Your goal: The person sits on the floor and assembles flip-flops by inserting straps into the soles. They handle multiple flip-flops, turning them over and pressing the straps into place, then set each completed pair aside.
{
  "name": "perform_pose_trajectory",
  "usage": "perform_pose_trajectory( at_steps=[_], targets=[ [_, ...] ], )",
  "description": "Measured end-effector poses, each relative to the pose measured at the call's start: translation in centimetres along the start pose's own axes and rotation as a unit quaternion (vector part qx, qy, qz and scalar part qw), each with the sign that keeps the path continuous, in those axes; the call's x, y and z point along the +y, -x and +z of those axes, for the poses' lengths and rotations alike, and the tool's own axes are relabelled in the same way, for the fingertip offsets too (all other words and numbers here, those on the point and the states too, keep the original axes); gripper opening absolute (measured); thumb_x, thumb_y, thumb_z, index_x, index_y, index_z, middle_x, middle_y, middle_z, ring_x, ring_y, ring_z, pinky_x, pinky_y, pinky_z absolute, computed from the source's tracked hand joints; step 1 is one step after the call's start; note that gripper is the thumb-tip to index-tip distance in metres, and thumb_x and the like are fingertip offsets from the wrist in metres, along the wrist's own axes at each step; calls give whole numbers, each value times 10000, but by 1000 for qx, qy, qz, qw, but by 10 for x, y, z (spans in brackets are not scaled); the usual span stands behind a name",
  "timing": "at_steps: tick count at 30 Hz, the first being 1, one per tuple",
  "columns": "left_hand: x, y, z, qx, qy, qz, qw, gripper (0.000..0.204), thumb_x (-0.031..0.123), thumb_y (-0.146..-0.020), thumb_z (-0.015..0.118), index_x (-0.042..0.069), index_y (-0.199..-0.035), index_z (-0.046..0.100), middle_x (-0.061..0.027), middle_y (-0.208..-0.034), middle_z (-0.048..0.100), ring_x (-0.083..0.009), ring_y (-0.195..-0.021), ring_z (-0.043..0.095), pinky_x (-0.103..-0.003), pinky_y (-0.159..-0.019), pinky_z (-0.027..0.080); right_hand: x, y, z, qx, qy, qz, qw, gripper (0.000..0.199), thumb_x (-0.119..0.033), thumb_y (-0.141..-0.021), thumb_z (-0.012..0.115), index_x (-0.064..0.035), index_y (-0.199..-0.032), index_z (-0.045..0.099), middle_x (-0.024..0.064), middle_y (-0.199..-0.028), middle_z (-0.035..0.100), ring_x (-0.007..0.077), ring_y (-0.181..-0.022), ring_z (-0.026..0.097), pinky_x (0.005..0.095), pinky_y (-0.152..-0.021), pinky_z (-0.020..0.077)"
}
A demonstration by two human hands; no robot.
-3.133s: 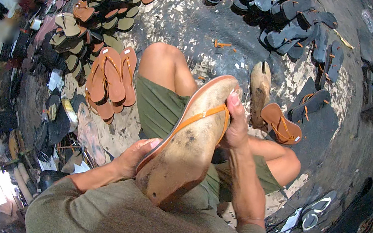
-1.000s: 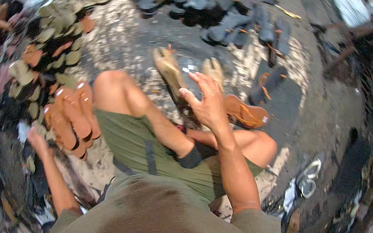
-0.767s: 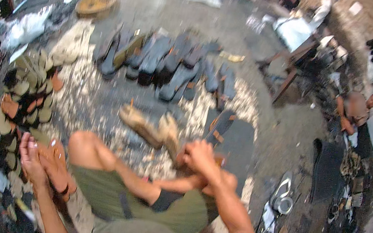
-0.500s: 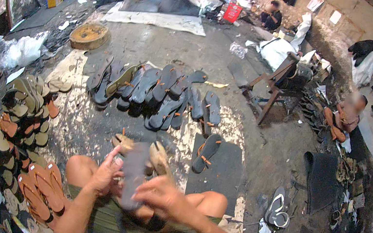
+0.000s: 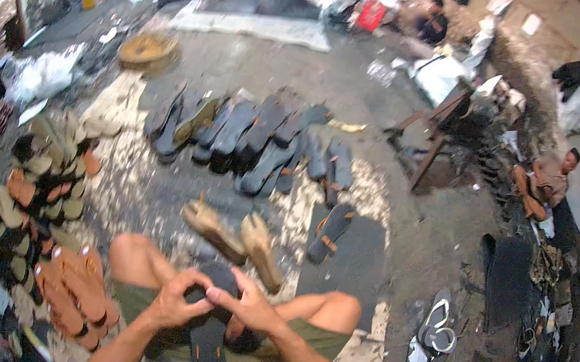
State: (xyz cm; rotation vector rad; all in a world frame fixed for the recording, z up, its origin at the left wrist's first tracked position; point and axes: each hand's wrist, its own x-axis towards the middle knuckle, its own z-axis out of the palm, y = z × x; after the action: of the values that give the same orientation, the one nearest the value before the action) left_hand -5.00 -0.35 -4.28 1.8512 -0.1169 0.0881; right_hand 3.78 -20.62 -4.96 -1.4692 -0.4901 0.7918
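Above my lap I hold a dark grey sandal sole with small orange strap bits near its lower end. My left hand curls round one edge of the upper part, and my right hand grips the other edge. Both thumbs meet across the middle. The fingers hide part of the sole. Just beyond my hands lie two wooden foot lasts, a left one and a right one. A dark sandal with orange straps rests on a dark mat to their right.
Dark sandals lie in a heap ahead. Tan and brown sandals are stacked at left. A grey-and-white flip-flop is on the floor at right. A round wooden block and a wooden stand stand farther off. Another person sits at right.
The sole has come down toward my lap and its upper end is now between both hands. My right hand has moved up beside my left. The view has shifted slightly.
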Motion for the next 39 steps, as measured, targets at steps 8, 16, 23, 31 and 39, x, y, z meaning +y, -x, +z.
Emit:
perform_pose_trajectory(
  at_steps=[8, 16, 23, 31, 39],
  targets=[
    [16, -2, -3, -9, 35, 47, 998, 272, 148, -841, 843, 87, -937, 597, -33, -889, 601, -188, -851, 569, -331, -806, 450, -30, 25, 9, -10, -98, 39, 994, 423, -210, -987, 726, 11, -1316, 577, 34, -1158, 654, 93, -1023, 607, 278, -867, 534],
    [6, 5, 11, 55, 220, -67, 972, 661, 95, -999, 657, 97, -1556, 302, -120, -1264, 576, -195, -1223, 542, -368, -1043, 445, -20, 24, 16, 65, -46, 24, 997, 357, -115, -984, 669, 36, -1303, 609, 42, -1098, 678, 103, -977, 610, 272, -863, 524],
    [7, -1, 7, 135, 200, -174, 955, 997, 284, -972, 723, 128, -1662, 20, -214, -1535, 365, -304, -1350, 467, -449, -1143, 370, -9, 0, 4, 122, -34, 20, 992, 315, -108, -995, 646, 28, -1280, 631, 20, -1039, 681, 87, -934, 612, 267, -839, 516],
    [2, 3, -5, 43, 161, -176, 970, 992, 145, -912, 718, 49, -1647, 59, -226, -1545, 394, -305, -1413, 464, -406, -1136, 424, -1, -106, -34, 219, -147, -91, 960, 618, -276, -986, 716, 9, -1471, 462, 158, -1366, 608, 205, -1085, 669, 376, -861, 599],
    [-14, 10, -40, 202, 172, -132, 955, 475, 162, -1053, 565, -45, -1470, 467, -19, -1126, 659, -65, -941, 596, -238, -848, 500, 110, -120, -42, 120, 173, 22, 977, 578, -276, -894, 753, 35, -1350, 580, 208, -1215, 700, 250, -1104, 667, 373, -956, 512]
  ],
)
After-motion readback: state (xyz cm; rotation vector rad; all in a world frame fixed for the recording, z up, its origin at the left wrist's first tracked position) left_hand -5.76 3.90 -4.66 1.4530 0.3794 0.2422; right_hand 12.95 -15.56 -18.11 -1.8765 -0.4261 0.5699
